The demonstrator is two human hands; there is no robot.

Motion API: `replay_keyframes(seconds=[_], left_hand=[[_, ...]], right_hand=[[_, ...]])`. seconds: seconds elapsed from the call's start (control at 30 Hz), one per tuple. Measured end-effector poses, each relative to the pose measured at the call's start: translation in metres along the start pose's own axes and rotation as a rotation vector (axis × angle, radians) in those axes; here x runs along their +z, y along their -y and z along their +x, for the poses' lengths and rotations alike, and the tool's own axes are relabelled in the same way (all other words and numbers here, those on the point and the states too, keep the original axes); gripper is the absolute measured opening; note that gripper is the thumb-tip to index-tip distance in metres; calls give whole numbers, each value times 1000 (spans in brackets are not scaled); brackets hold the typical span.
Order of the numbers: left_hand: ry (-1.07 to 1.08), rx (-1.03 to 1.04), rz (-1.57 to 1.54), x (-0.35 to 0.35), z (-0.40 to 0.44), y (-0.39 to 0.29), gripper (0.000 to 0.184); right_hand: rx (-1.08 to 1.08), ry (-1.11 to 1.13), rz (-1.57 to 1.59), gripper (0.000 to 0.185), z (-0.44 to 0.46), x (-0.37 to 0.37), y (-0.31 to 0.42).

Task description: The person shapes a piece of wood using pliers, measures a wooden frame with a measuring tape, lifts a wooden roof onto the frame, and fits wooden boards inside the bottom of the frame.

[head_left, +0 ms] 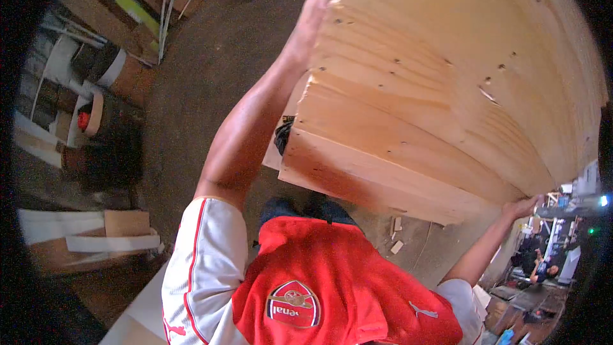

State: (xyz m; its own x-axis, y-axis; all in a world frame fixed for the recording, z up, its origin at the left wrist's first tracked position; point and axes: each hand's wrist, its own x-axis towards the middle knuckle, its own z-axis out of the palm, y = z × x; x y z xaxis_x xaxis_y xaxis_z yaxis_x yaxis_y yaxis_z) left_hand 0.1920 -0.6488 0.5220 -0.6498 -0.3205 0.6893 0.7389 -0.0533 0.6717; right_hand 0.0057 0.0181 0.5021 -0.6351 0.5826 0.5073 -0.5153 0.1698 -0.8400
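Along the left edge of a big wooden box point(434, 96) is the person's left hand point(319, 11), touching the wood. Its fingers go up by the edge, and I cannot tell if they are spread or pressed together. At the box's low right corner is the right hand point(523, 207), touching it too. That hand looks small and blurry, so I cannot tell how its fingers sit.

The box is up off the floor point(198, 83), tilted, in front of the person. It has little dark nail marks, and a red-brown patch on its lower side. A black thing point(283, 137) peeks out by its lower left side. On the near side of the box are a red shirt point(332, 275) with white sleeves and dark pants point(281, 208). Little bits of wood point(397, 245) lie on the floor below the box. Far to the left of the box are white boards point(105, 243) and a bright green strip point(137, 13). Past its low right corner, far off, is another person point(543, 271).
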Motion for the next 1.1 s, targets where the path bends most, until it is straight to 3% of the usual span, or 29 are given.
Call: replay_keyframes(seconds=[0.1, 0.2, 0.33, 0.4, 0.5, 0.6, 0.67, 0.73, 0.77, 1.0, 1.03, 1.1], left_hand=[[3, -40, 116, -19, -15, -22, 73], [46, -31, 78, -54, -24, -19, 69], [70, -65, 37, -88, -43, -16, 72], [80, -94, 17, -99, -59, -19, 74], [99, -125, -23, -121, -78, -30, 76], [104, -152, -47, -142, -100, -40, 78], [113, -167, -66, -158, -108, -44, 80], [113, -173, -89, -222, -125, -55, 81], [107, -189, -112, -239, -144, -29, 82], [212, -157, -56, -210, -140, -74, 95], [143, -224, -120, -198, -143, -84, 106], [111, -291, -128, -203, -152, -83, 106]], right_hand=[[165, -2, 116, 52, -35, 11, -1], [245, -90, 24, 51, -76, 29, -7], [200, -116, 153, 54, -137, 49, -7], [244, -130, 127, 55, -154, 34, -18], [187, -71, 287, 61, -202, 27, -8], [97, -37, 248, 66, -227, 8, -20], [189, -84, 258, 70, -250, 9, 0], [242, -78, 259, 73, -332, 43, 25], [254, -52, 244, 74, -355, 41, -17], [430, 20, 96, 73, -346, 22, 67], [420, 58, 69, 72, -345, 17, 63], [404, 130, 12, 70, -340, -6, 45]])
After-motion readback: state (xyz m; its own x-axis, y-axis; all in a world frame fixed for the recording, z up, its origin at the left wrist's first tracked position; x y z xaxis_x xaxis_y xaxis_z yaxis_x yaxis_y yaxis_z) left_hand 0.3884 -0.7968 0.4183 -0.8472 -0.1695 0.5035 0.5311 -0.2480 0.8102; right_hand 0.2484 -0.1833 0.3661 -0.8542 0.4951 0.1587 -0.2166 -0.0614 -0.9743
